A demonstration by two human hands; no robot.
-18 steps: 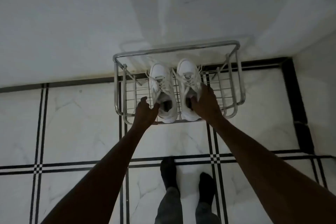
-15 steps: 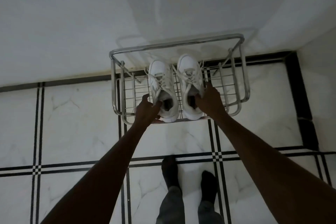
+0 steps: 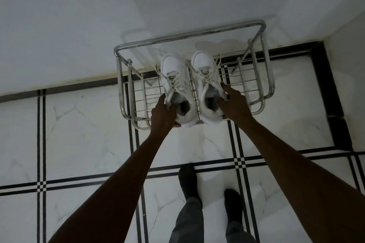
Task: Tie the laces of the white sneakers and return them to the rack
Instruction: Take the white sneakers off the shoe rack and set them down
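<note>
Two white sneakers stand side by side, toes toward the wall, on the top wire shelf of a chrome shoe rack [image 3: 189, 32]. My left hand [image 3: 164, 114] grips the heel and collar of the left sneaker [image 3: 174, 77]. Around the collar of the right sneaker [image 3: 205, 73] my right hand [image 3: 233, 104] is closed, thumb inside the opening. Loose lace ends trail off both shoes across the wire shelf.
The rack stands against a white wall, near a corner at the right. Below lies a white marble-look floor [image 3: 83, 124] with black grid lines. My feet in dark socks [image 3: 187, 179] stand just in front of the rack.
Both hands have tightened their grip on the sneakers' heels. The view has shifted and the rack sits a little higher and closer in frame.
</note>
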